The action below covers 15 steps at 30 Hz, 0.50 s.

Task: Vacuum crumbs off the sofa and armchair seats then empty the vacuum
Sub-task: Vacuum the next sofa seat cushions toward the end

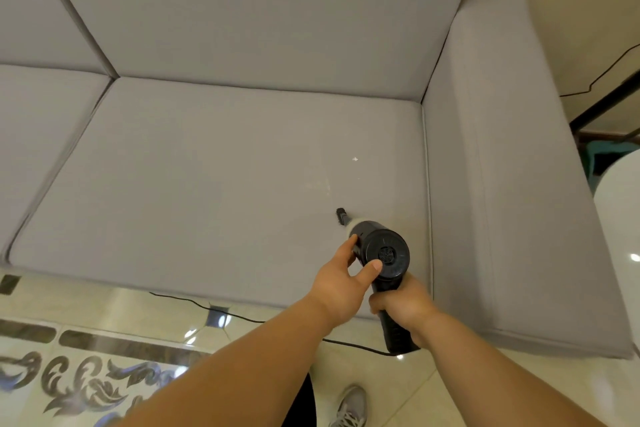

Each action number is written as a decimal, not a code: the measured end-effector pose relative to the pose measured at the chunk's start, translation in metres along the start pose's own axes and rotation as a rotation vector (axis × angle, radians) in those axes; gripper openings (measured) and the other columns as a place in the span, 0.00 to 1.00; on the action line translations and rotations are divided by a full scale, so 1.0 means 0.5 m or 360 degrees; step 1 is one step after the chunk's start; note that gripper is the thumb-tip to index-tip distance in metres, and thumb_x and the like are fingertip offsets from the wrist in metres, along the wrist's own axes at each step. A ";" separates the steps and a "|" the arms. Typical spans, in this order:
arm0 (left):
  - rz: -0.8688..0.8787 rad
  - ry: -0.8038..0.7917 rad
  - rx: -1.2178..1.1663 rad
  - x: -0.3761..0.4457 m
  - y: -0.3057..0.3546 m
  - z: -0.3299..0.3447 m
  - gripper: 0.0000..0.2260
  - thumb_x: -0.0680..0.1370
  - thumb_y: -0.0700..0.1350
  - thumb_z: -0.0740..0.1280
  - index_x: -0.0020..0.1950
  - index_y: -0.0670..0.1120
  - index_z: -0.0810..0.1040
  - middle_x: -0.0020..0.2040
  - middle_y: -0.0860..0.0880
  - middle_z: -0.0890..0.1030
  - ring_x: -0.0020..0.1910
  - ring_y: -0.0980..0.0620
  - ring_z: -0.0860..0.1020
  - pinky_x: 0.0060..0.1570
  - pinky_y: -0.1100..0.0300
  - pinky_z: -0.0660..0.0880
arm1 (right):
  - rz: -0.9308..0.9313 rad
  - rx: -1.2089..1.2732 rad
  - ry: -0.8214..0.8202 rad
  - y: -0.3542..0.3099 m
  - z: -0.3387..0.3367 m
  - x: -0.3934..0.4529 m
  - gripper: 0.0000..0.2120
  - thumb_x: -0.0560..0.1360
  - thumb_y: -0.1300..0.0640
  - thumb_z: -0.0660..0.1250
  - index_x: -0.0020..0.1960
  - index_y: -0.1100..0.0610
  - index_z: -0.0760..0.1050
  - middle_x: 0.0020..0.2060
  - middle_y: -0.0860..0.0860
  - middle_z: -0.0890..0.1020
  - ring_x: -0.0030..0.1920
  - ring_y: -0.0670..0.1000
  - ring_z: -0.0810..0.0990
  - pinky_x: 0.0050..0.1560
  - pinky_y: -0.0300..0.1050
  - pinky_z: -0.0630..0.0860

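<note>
Clearly you're early: both hands, right hand (398,308) and left hand (341,282), grip the handheld vacuum (382,253); a crumb (354,159) remains near the seat cushion's (207,184) right edge.

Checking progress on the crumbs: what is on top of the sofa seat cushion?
One white crumb lies on the seat cushion, beyond the vacuum nozzle. The hands and vacuum cover the cushion's front right corner.
</note>
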State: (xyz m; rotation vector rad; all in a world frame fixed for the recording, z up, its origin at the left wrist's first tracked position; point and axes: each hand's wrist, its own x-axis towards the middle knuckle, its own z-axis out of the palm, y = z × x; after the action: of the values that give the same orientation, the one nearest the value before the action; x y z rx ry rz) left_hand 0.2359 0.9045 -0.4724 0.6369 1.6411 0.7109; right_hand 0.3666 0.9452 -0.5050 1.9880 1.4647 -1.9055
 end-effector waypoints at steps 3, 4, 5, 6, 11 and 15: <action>0.0004 -0.0009 -0.0024 0.003 -0.016 0.000 0.31 0.76 0.54 0.67 0.76 0.57 0.57 0.72 0.52 0.69 0.67 0.48 0.71 0.68 0.51 0.68 | 0.0013 -0.0003 0.0040 0.011 0.009 0.005 0.18 0.62 0.67 0.72 0.50 0.55 0.76 0.40 0.56 0.81 0.41 0.58 0.79 0.42 0.50 0.77; 0.0016 -0.0001 -0.0032 0.001 -0.016 0.001 0.31 0.76 0.54 0.67 0.76 0.57 0.57 0.72 0.52 0.69 0.67 0.49 0.71 0.68 0.51 0.68 | 0.0005 -0.0004 0.0061 0.012 0.008 0.004 0.18 0.62 0.67 0.72 0.50 0.55 0.77 0.40 0.56 0.81 0.41 0.58 0.79 0.42 0.50 0.77; 0.0030 0.0011 -0.0042 0.001 -0.014 0.002 0.31 0.76 0.54 0.67 0.76 0.57 0.58 0.72 0.52 0.69 0.67 0.49 0.72 0.68 0.51 0.68 | -0.0003 -0.0010 0.0079 0.012 0.007 0.004 0.18 0.62 0.66 0.72 0.50 0.55 0.77 0.40 0.56 0.81 0.42 0.58 0.80 0.42 0.50 0.78; 0.0043 0.0026 -0.0045 0.002 -0.011 0.002 0.31 0.76 0.55 0.68 0.76 0.57 0.58 0.71 0.52 0.69 0.67 0.49 0.72 0.68 0.52 0.68 | -0.0014 -0.0014 0.0096 0.007 0.005 0.004 0.18 0.62 0.66 0.72 0.50 0.55 0.77 0.40 0.56 0.82 0.42 0.59 0.80 0.43 0.52 0.79; 0.0050 0.0059 -0.0022 0.026 0.017 -0.014 0.30 0.76 0.55 0.67 0.76 0.58 0.58 0.71 0.53 0.69 0.67 0.49 0.72 0.66 0.53 0.69 | -0.0045 0.0020 0.0080 -0.029 0.000 0.024 0.18 0.63 0.67 0.72 0.51 0.56 0.76 0.41 0.57 0.81 0.44 0.59 0.80 0.43 0.50 0.77; -0.0009 0.0008 0.0004 0.040 0.019 -0.024 0.30 0.77 0.55 0.66 0.76 0.57 0.57 0.72 0.52 0.69 0.66 0.46 0.73 0.66 0.49 0.69 | 0.0016 -0.0009 0.0009 -0.040 0.001 0.038 0.16 0.64 0.68 0.72 0.49 0.56 0.76 0.41 0.58 0.80 0.43 0.58 0.79 0.43 0.50 0.77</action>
State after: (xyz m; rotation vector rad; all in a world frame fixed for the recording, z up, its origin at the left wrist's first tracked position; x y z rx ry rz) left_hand 0.2208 0.9244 -0.4769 0.6326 1.6478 0.7071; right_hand 0.3504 0.9669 -0.5088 1.9965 1.4565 -1.8913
